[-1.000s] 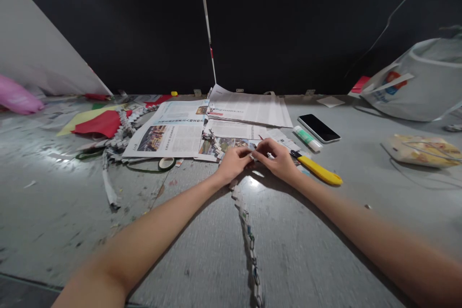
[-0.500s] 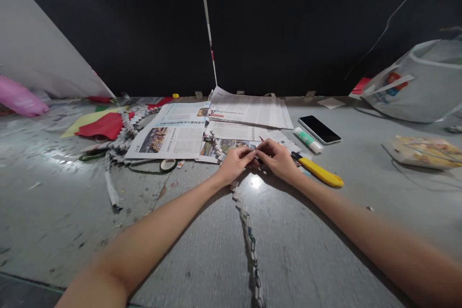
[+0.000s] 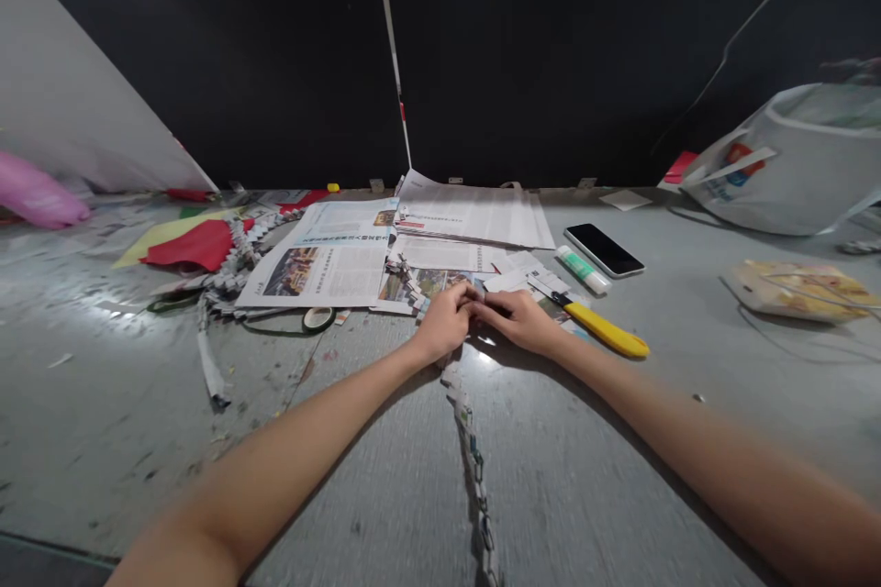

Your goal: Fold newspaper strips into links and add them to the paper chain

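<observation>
My left hand [image 3: 444,321] is closed on the upper end of a folded-paper chain [image 3: 476,463]. The chain's links trail from beneath that hand over the grey table toward me. My right hand [image 3: 519,319] meets the left fingertip to fingertip and pinches the same end, where a small pale bit of paper shows. The fingers hide most of the links there. Close beyond the hands lie printed newspaper sheets [image 3: 351,271] and cut paper pieces [image 3: 527,275]. A yellow-handled utility knife [image 3: 609,330] rests right of my right hand.
A glue stick [image 3: 584,270] and a phone [image 3: 606,249] lie to the right, with a snack packet [image 3: 802,289] and a white bag [image 3: 777,165] farther out. At left are a tape roll [image 3: 318,319], red paper [image 3: 189,246] and a zigzag paper heap [image 3: 240,266].
My fingers have drawn in closer together around the chain's end, and the right hand has flattened and lowered slightly. The whole view has shifted a little.
</observation>
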`<state>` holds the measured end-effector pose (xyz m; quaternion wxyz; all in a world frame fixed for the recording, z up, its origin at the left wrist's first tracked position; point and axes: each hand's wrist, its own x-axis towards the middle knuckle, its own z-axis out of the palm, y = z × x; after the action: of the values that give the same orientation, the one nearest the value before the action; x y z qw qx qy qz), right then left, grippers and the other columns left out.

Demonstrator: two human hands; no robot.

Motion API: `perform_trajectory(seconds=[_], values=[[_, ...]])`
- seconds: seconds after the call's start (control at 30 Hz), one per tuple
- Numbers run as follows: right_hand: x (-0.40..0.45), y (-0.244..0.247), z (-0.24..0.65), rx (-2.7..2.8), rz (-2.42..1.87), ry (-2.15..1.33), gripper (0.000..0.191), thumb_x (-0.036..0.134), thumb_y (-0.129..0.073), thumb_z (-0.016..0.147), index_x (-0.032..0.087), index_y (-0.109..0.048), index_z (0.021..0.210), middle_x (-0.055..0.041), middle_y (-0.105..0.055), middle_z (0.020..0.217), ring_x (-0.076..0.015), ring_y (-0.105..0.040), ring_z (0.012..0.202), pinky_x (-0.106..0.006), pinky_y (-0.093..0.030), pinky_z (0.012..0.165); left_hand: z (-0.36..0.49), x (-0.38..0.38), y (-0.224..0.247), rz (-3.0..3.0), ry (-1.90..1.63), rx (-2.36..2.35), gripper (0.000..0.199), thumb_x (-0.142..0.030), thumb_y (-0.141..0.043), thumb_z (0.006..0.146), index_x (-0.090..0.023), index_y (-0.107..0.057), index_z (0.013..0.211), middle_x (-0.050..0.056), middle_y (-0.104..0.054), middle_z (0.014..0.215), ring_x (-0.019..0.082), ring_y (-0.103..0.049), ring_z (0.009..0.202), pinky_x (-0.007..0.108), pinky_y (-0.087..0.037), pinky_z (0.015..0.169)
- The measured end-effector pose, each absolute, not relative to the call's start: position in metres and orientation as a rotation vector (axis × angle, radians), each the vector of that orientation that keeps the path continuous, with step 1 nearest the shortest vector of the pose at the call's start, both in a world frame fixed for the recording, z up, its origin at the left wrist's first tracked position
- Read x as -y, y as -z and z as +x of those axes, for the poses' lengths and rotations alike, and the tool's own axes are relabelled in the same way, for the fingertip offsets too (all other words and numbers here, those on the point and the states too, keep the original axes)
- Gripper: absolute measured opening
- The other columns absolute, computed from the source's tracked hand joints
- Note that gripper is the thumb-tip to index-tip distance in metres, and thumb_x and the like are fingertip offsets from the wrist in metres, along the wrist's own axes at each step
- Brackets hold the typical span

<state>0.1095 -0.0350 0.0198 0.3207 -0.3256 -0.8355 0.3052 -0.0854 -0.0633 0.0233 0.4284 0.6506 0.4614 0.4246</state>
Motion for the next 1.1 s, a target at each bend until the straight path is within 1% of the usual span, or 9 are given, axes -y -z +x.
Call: perform_trajectory(seconds=[0.23,0.37,0.43,0.5,0.57,0.67,0.77,0.97,1.1], values=[[0.037,-0.018,0.111,2.242,-0.784,-0.738,0.032,0.044,-0.061,0.106,0.025,-0.072,0.083,-0.0021,-0.072,0.072,-0.0183,-0.061,0.065,-0.031,-0.041,0.066,-0.086,0.065,-0.022,1.745,-1.071,-1.181,0.009,-0.018,-0.058,0.091,-0.021,-0.062,0.083,0.002,-0.069,0.076,0.02,-0.065,0.077,0.03,-0.049,0.074],[0.036,-0.021,0.109,2.17,-0.792,-0.727,0.04,0.045,-0.056,0.109,0.025,-0.065,0.075,-0.0016,-0.07,0.069,-0.0179,-0.059,0.063,-0.032,-0.041,0.065,-0.083,0.069,-0.026,1.537,-1.216,-1.106,0.02,-0.04,-0.058,0.103,-0.022,-0.062,0.11,-0.001,-0.062,0.07,0.018,-0.06,0.067,0.03,-0.047,0.067],[0.036,-0.021,0.108,2.114,-0.83,-0.701,0.049,0.049,-0.054,0.11,0.024,-0.056,0.067,-0.0004,-0.063,0.062,-0.0165,-0.054,0.059,-0.032,-0.039,0.062,-0.084,0.069,-0.032,1.395,-1.392,-1.064,0.031,-0.049,-0.054,0.107,-0.025,-0.054,0.127,-0.007,-0.05,0.063,0.016,-0.05,0.058,0.028,-0.042,0.062],[0.035,-0.021,0.107,2.066,-0.86,-0.683,0.054,0.052,-0.053,0.11,0.024,-0.05,0.064,0.0007,-0.057,0.057,-0.0157,-0.05,0.056,-0.031,-0.037,0.06,-0.091,0.066,-0.04,1.347,-1.569,-1.123,0.028,-0.049,-0.05,0.11,-0.027,-0.05,0.127,-0.009,-0.038,0.06,0.015,-0.039,0.053,0.028,-0.037,0.058],[0.033,-0.02,0.107,2.039,-0.862,-0.696,0.053,0.053,-0.053,0.111,0.024,-0.054,0.066,0.0005,-0.058,0.058,-0.016,-0.053,0.057,-0.031,-0.039,0.061,-0.103,0.059,-0.047,1.446,-1.604,-1.334,0.025,-0.047,-0.042,0.113,-0.027,-0.052,0.125,-0.007,-0.039,0.061,0.017,-0.039,0.053,0.03,-0.037,0.058],[0.031,-0.018,0.106,2.02,-0.848,-0.717,0.047,0.051,-0.055,0.11,0.023,-0.065,0.075,-0.0026,-0.07,0.068,-0.0185,-0.063,0.066,-0.031,-0.045,0.066,-0.129,0.046,-0.048,1.905,-1.408,-1.827,0.028,-0.031,-0.047,0.108,-0.022,-0.056,0.133,0.01,-0.067,0.097,0.027,-0.064,0.089,0.04,-0.051,0.082],[0.029,-0.016,0.105,2.006,-0.854,-0.702,0.043,0.05,-0.057,0.11,0.022,-0.069,0.08,-0.0048,-0.074,0.074,-0.0201,-0.066,0.07,-0.031,-0.048,0.069,-0.149,0.035,-0.036,2.025,-1.164,-2.398,0.044,-0.026,-0.053,0.101,-0.011,-0.055,0.142,0.028,-0.06,0.142,0.042,-0.056,0.134,0.055,-0.046,0.11],[0.029,-0.017,0.106,1.949,-0.879,-0.768,0.034,0.047,-0.057,0.11,0.022,-0.074,0.124,-0.0018,-0.072,0.077,-0.0194,-0.066,0.069,-0.031,-0.051,0.071,-0.159,0.024,-0.02,1.959,-0.667,-2.582,0.044,-0.034,-0.049,0.105,-0.008,-0.061,0.14,0.028,-0.062,0.138,0.043,-0.057,0.131,0.057,-0.045,0.111],[0.029,-0.015,0.106,1.902,-0.866,-0.811,0.036,0.053,-0.058,0.11,0.023,-0.073,0.123,0.0019,-0.065,0.069,-0.0177,-0.062,0.063,-0.03,-0.051,0.068,-0.158,0.023,-0.022,1.951,-0.661,-2.583,0.044,-0.034,-0.052,0.105,-0.01,-0.066,0.139,0.028,-0.061,0.137,0.042,-0.057,0.13,0.055,-0.045,0.11]])
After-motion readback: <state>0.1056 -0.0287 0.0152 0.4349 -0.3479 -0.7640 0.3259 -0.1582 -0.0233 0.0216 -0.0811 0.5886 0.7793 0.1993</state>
